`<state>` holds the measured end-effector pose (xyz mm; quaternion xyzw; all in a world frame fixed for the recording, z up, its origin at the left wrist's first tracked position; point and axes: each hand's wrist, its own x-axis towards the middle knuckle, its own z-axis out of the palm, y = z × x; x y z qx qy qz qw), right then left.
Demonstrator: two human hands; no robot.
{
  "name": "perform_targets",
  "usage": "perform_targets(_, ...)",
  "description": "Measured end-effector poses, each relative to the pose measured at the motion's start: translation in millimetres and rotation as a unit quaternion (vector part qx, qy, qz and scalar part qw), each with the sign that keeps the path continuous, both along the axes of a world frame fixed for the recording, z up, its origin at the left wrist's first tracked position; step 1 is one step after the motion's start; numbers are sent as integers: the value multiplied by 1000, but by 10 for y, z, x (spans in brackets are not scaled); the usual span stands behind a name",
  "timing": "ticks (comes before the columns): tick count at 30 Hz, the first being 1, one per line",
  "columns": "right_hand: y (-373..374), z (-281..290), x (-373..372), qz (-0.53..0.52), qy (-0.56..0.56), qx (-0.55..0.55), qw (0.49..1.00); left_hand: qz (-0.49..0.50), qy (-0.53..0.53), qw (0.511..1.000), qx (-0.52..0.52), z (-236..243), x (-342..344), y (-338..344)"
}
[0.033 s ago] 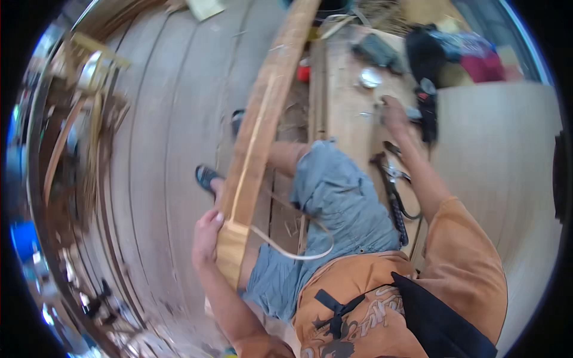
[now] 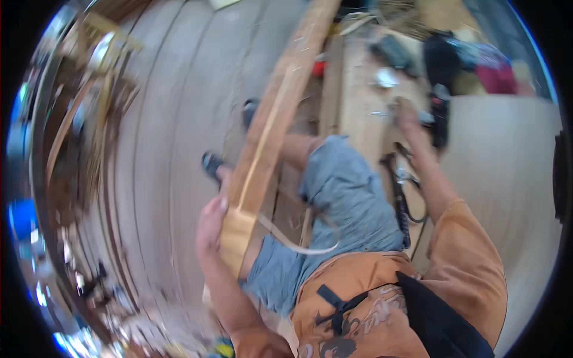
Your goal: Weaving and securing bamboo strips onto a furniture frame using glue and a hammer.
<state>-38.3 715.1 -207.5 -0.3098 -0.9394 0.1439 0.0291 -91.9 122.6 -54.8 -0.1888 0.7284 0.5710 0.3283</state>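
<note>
A long brown wooden board [image 2: 271, 128] slants across my lap, its pale end [image 2: 237, 235] resting by my left thigh. Along its face runs a light narrow line. My left hand [image 2: 212, 224] is closed on the board's left edge near that end. A thin pale strip [image 2: 292, 243] curves from the board over my shorts. My right hand [image 2: 407, 116] reaches down to the wooden bench top on the right, beside small shiny metal pieces [image 2: 377, 113]. Its fingers are blurred, and I cannot tell whether it holds anything.
A round silvery object [image 2: 386, 77], a dark grey-green block [image 2: 392, 52] and a black tool [image 2: 440, 116] lie around my right hand. A dark-handled tool [image 2: 397, 185] rests by my right forearm. Cluttered shelving [image 2: 77, 125] lines the left side, beside the plank floor [image 2: 173, 119].
The whole view has shifted slightly, so most things sit a little further right. My left hand stays on the board, and my right hand stays low over the bench.
</note>
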Motion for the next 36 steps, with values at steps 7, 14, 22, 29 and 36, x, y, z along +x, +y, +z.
perform_targets(7, 584, -312, -262, 40, -59, -18, 997, -128, 192, 969, -93, -151, -9, 12)
perform_targets(14, 1005, -581, -427, 107, -43, -90, 989, -99, 169, 975, -108, 75, 89, 135)
perform_targets(22, 981, -468, -122, 133, 57, 44, 989, -23, 189, 956, -223, 101, 81, 292)
perform_targets(29, 441, 9, 261, 152, 74, -19, 985, 9, 223, 975, -15, -174, 35, 190)
perform_targets(36, -73, 597, 311, 107, 122, 23, 986, -20, 95, 991, -93, 77, 33, 151)
